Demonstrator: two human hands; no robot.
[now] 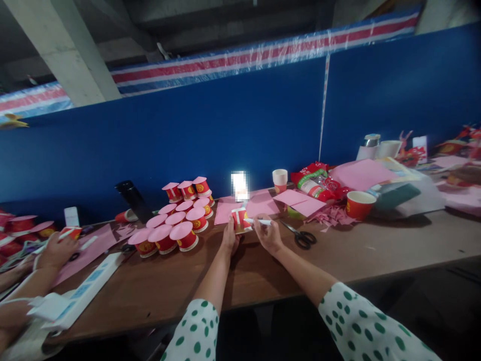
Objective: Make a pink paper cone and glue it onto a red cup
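My left hand (229,237) is wrapped round a small red paper cup (239,220), which sits just above the table's near middle. A pale strip runs down the cup's side. In my right hand (269,237) is a white marker pen (260,221), its tip at or very near the cup's right side. Beyond the cup, pink paper sheets (263,202) lie under a bright phone-like screen (240,186). Several finished-looking red cups with round pink paper tops (182,230) stand grouped to the left. Black-handled scissors (303,238) rest right of my right hand.
Farther right are an upright cup (280,180), a red-green packet (313,183), pink paper scraps (332,216) and a larger red cup (359,205). A black bottle (133,200) and white power strip (88,291) are leftward. Another person's hand (56,250) works at far left.
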